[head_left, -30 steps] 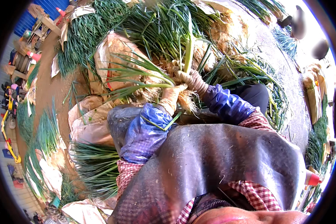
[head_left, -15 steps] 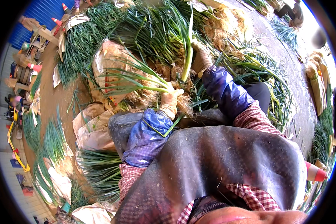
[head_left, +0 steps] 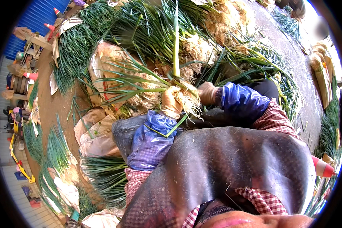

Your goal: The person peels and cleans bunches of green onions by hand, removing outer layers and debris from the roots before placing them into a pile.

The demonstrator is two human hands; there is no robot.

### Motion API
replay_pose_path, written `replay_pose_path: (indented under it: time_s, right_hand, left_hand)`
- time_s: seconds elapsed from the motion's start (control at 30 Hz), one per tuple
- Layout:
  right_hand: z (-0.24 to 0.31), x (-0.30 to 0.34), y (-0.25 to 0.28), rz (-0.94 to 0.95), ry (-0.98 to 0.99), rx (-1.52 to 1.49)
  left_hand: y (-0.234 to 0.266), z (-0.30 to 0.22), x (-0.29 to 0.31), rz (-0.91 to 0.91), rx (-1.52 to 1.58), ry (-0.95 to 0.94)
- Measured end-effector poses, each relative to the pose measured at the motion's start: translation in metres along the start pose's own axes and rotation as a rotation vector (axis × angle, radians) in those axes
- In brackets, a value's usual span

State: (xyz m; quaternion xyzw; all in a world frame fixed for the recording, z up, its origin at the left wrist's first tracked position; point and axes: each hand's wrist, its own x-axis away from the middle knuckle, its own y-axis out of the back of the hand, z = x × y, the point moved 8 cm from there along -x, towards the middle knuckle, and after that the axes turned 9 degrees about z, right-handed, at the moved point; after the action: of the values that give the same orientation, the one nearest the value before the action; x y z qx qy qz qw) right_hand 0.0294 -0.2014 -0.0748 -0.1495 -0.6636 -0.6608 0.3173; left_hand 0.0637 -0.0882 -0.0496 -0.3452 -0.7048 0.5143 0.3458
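Note:
My left hand (head_left: 171, 102), in a tan glove, is closed around several green onions (head_left: 150, 84) whose leaves fan out to the left. Their pale, stringy roots (head_left: 190, 102) stick out on its right side. Just above this hand, one thick green onion stalk (head_left: 176, 53) stands nearly upright, its base meeting the bunch. My gloved right hand (head_left: 208, 93) is closed beside the root ends; what its fingers pinch is hidden. Beyond both hands lies a big heap of green onions (head_left: 152, 34), with root clumps (head_left: 199, 49) facing me.
More green onions (head_left: 254, 72) lie to the right, and a bundle (head_left: 106, 178) rests at lower left. Pale sacks (head_left: 98, 133) lie left of my knees. A traffic cone (head_left: 323, 166) stands at right. Wet pavement (head_left: 266, 34) runs along the far right.
My right hand has come down from the upright stalk toward the roots by my left hand. That stalk has shifted left, over the bunch in my left hand.

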Motion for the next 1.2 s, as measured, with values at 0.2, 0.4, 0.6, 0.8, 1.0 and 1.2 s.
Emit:
replay_pose_path:
  time_s: [0.2, 0.4, 0.6, 0.8, 1.0, 1.2]
  right_hand:
    - [-0.047, 0.000, 0.045, 0.053, 0.370, -1.861]
    - [-0.006, 0.007, 0.106, -0.128, 0.757, -2.372]
    - [-0.031, 0.034, 0.112, -0.420, 0.925, -2.445]
    - [-0.035, 0.057, 0.112, -0.504, 1.000, -2.566]
    - [-0.024, 0.090, 0.136, -0.573, 1.022, -2.376]
    - [-0.091, 0.105, 0.110, -1.293, 0.250, -2.356]
  left_hand:
    - [-0.029, 0.014, 0.006, -0.172, -0.106, -0.063]
    - [-0.033, 0.031, 0.002, -0.118, -0.085, 0.039]
    - [-0.028, 0.025, 0.003, -0.133, -0.157, 0.055]
    - [-0.046, 0.028, 0.004, -0.068, -0.133, 0.056]
    - [-0.039, 0.020, 0.003, -0.107, -0.121, -0.074]
    - [-0.024, 0.021, -0.001, 0.035, -0.211, 0.004]
